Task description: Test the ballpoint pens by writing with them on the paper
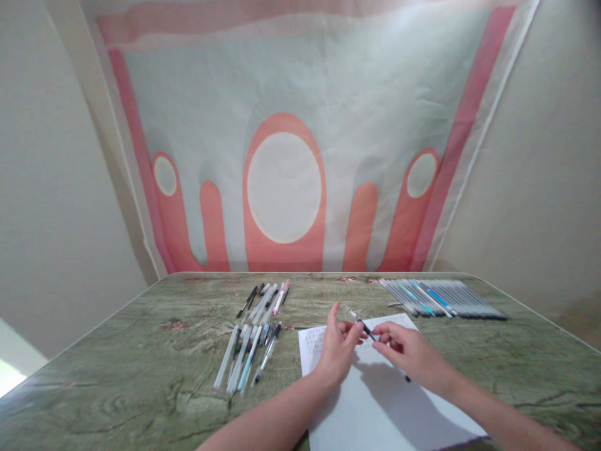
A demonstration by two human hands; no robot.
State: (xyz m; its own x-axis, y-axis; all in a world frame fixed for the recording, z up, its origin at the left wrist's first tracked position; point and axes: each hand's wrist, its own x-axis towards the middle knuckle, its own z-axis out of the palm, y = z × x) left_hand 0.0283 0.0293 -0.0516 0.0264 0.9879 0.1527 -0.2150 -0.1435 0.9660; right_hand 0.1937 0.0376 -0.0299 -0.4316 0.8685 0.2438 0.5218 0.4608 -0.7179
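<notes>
A slim pen [369, 331] with a clear upper end and a dark middle slants above a white sheet of paper [345, 407]. My left hand [339, 351] is closed on its upper part, one finger pointing up and apart from the rest. The fingertips of my right hand [413, 354] pinch the pen lower down. A dark end of the pen shows below the right hand. The fingers hide part of the shaft. Rows of small handwriting run along the top of the sheet, and both hands cast shadows on it.
On the left lie two loose groups of pens, a farther group [265, 302] with dark, white and pink ones, and a nearer group [247, 357]. A neat row of pens or refills [441, 299] lies at the back right. The wood-patterned table [141, 376] meets a patterned backdrop [284, 69].
</notes>
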